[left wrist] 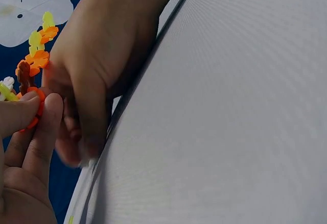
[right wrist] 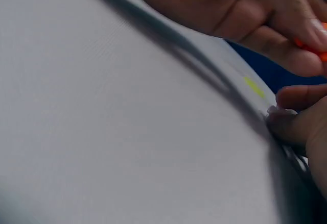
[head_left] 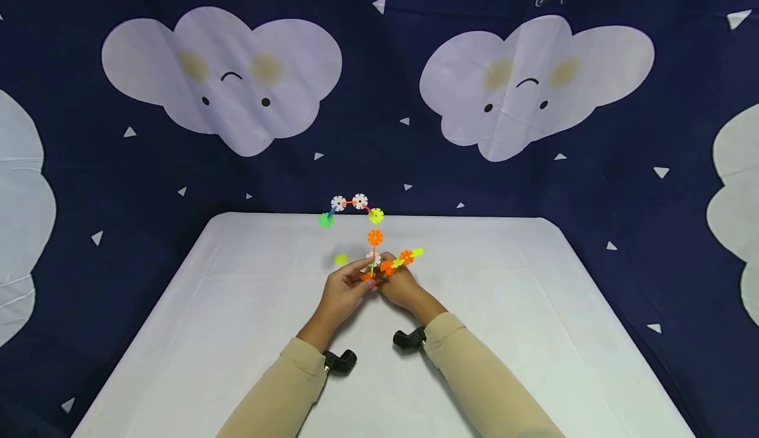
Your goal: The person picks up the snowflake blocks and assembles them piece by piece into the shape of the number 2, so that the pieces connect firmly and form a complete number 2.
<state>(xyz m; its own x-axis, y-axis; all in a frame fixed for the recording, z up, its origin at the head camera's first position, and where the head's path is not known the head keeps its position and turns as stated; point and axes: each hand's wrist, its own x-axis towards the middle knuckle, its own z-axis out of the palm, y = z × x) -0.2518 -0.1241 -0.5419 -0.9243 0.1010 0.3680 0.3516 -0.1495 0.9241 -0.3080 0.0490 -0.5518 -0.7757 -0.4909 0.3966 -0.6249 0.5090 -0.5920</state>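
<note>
Thumb and fingers of my left hand [head_left: 342,294] pinch an orange snowflake disc [left wrist: 39,104], part of a chain of interlocking plastic discs. From there one branch runs away from me through an orange disc [head_left: 375,237], a yellow one and two white ones to a green disc [head_left: 326,220]. A shorter branch of orange and yellow discs [head_left: 406,257] reaches over my right hand [head_left: 404,288]. Low beside the left hand, the right thumb and finger pinch a small white disc [right wrist: 280,110], mostly covered by the fingertips.
On the white table [head_left: 249,332] a yellow-green disc [head_left: 340,259] lies just beyond my left hand. A dark blue cloth with white clouds [head_left: 222,82] hangs behind the table's far edge. Black wrist cameras [head_left: 340,362] sit at both cuffs.
</note>
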